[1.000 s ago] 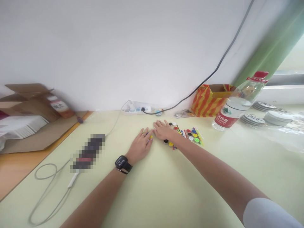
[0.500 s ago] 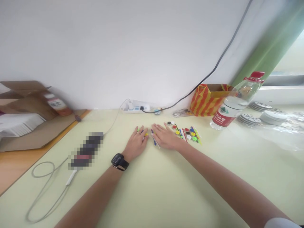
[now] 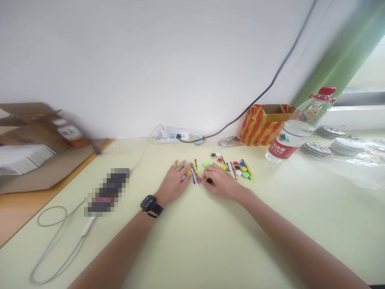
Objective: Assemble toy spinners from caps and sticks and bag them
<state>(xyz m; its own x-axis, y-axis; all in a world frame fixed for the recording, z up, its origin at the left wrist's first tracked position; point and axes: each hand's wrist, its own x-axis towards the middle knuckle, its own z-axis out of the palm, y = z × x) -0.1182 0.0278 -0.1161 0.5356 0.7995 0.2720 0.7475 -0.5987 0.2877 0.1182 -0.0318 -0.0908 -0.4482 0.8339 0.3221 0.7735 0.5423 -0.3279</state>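
My left hand [image 3: 174, 180] lies flat with its fingers apart over several small coloured pieces, partly hidden under it. Just right of it, a bunch of thin coloured arrows [image 3: 195, 173] rests on the table beside a pink disc [image 3: 198, 180]. My right hand [image 3: 221, 181] is curled, its fingers bent down at a black disc [image 3: 209, 181]; whether it grips the disc is unclear. A green disc [image 3: 205, 164] shows just beyond its fingers. Farther right are more coloured discs [image 3: 238, 173] and arrows [image 3: 249, 170].
A water bottle [image 3: 293, 134] stands right, before a striped bag [image 3: 255, 126]. Stacked round plates [image 3: 347, 147] are at far right. A power strip [image 3: 168, 137] sits by the wall. On the left are a blurred-out object [image 3: 108, 192], a cable and a cardboard box [image 3: 33, 124].
My right hand has moved slightly right and curled its fingers, which were stretched flat. The arrows, pink disc and black disc have come into view. My left hand has hardly moved.
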